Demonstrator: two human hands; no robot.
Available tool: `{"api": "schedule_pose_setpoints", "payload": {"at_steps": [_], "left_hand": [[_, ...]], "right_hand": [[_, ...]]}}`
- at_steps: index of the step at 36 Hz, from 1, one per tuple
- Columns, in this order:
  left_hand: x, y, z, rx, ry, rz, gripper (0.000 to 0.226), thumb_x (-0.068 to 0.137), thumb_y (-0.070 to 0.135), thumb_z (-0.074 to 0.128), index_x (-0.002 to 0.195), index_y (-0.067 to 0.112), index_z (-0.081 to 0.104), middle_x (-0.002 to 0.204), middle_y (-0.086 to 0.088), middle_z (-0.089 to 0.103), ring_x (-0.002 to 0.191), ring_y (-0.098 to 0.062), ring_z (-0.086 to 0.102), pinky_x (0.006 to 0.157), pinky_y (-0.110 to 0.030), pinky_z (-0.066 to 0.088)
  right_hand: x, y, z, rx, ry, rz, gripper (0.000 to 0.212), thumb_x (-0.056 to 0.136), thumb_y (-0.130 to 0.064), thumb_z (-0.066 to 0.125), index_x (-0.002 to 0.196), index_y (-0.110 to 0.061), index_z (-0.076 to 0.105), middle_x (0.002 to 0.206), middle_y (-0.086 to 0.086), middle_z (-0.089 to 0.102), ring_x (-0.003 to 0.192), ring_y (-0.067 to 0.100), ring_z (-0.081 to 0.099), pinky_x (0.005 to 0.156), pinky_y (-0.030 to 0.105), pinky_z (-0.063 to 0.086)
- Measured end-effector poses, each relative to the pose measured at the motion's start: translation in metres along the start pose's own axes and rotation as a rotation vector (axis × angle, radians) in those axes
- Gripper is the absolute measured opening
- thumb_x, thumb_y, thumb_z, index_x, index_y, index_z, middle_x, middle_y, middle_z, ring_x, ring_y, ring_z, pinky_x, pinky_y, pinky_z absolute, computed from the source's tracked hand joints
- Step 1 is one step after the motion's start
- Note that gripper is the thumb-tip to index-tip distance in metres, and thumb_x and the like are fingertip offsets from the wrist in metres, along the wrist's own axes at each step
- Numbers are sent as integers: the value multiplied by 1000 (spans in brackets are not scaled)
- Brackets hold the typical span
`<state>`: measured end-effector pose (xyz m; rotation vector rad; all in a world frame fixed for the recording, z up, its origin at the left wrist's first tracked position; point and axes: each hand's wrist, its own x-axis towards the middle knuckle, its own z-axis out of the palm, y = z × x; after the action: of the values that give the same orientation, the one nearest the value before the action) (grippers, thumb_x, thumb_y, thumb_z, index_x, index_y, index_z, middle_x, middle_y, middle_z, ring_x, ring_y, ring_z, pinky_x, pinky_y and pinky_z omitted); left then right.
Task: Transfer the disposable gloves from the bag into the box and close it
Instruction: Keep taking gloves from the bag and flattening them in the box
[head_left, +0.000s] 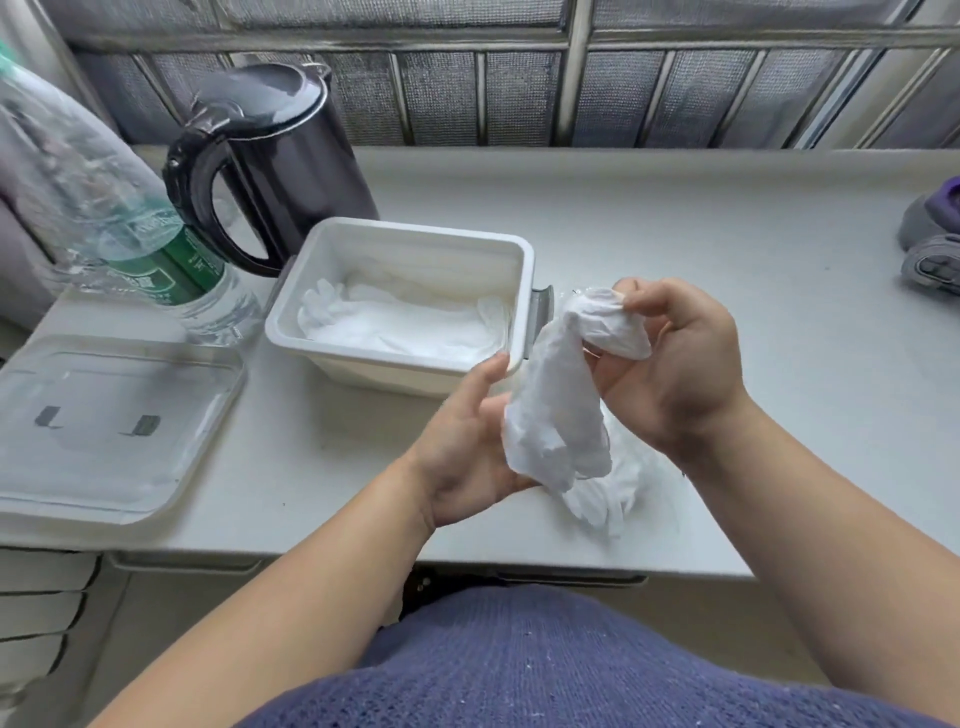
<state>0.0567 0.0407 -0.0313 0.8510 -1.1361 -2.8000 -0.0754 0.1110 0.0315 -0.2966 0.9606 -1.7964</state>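
**A:** What are the hands doing?

**B:** The right hand (670, 358) pinches the top of a white plastic wad (556, 415) between its thumb and curled fingers. The wad hangs down beside its palm. I cannot tell whether it is gloves or the bag.

**A:** And the other one?

**B:** The left hand (467, 441) sits just left of the wad with its palm turned up and its thumb raised, touching the wad's lower part. Its fingers are hidden behind the plastic, so I cannot tell whether they grip it.

**A:** Where is the box?

**B:** The box (322, 249) stands open just beyond the left thumb, its near corner close to the thumb tip. Flat white gloves (405, 325) lie in its bottom.

**A:** Anything under the hands?

**B:** Loose gloves (602, 499) lie on the table (701, 223) below the right wrist, under the hanging wad.

**A:** And the lid?

**B:** The clear lid (114, 426) lies flat well to the left of the left hand. A water bottle (156, 249) and a dark kettle (280, 150) stand beyond it
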Motion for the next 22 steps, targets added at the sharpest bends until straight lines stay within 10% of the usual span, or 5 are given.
{"api": "schedule_pose_setpoints", "payload": {"at_steps": [6, 12, 18, 22], "left_hand": [[-21, 22, -18, -134, -137, 178, 25, 79, 24, 65, 99, 10, 71, 89, -5, 67, 81, -17, 64, 71, -26, 52], [-36, 39, -44, -150, 91, 270, 15, 69, 8, 64, 82, 14, 60, 66, 1, 60, 59, -12, 59, 51, -24, 49], [-34, 43, -52, 66, 149, 150, 40, 86, 30, 61, 123, 16, 57, 114, -3, 61, 103, -23, 60, 95, -38, 46], [-34, 45, -52, 96, 122, 112, 31, 92, 39, 48, 116, 23, 61, 107, 1, 63, 98, -16, 57, 89, -33, 44]], "right_hand": [[13, 3, 10, 147, -123, 86, 12, 48, -16, 50, 44, -14, 39, 55, 3, 44, 60, 23, 44, 63, 26, 47], [30, 11, 27, 140, -125, 154, 7, 44, -18, 51, 45, -13, 46, 53, 5, 50, 63, 25, 53, 76, 36, 52], [45, 19, 45, 199, -155, 236, 21, 45, -15, 50, 63, -14, 39, 58, 7, 51, 62, 27, 58, 74, 48, 56], [56, 26, 62, 192, -241, 293, 7, 48, -14, 49, 55, -11, 47, 58, 8, 52, 65, 26, 54, 83, 47, 52]]}}
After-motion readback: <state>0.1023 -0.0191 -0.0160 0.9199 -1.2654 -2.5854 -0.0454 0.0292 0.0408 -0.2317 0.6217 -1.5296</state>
